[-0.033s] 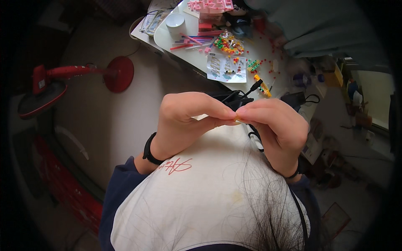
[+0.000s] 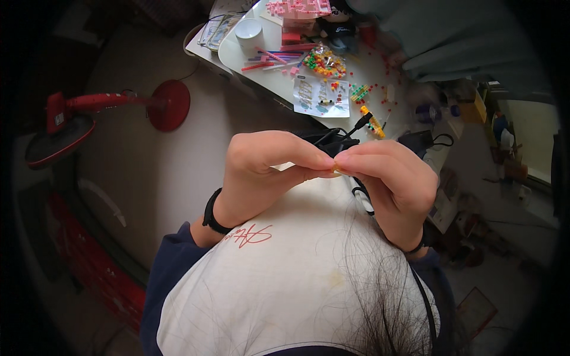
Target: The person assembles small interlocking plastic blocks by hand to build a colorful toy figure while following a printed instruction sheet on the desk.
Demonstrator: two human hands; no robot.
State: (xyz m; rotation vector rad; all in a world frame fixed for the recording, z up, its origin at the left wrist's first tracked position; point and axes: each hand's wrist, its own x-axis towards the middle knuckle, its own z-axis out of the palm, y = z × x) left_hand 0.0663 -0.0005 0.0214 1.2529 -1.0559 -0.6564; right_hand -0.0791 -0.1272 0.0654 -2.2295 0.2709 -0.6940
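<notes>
Above my lap, my left hand [image 2: 261,169] and my right hand [image 2: 389,181] meet fingertip to fingertip, each in a pinch. Between them shows a sliver of a small yellow piece [image 2: 336,169]; the fingers hide most of it. Beyond the hands, at the table's near edge, lies a yellow block build [image 2: 372,123], with a green and yellow block build [image 2: 359,92] farther back. Next to these is a printed instruction sheet [image 2: 306,105] with a few small pieces on it. A clear bag of colourful small blocks [image 2: 325,61] rests behind the sheet.
On the white table [image 2: 233,54] stand a white cup [image 2: 249,32], several coloured sticks [image 2: 278,57] and a pink block build [image 2: 297,8]. Black cables [image 2: 332,140] lie just beyond my hands. A red fan [image 2: 169,105] is on the floor at left; a curtain [image 2: 439,41] hangs at right.
</notes>
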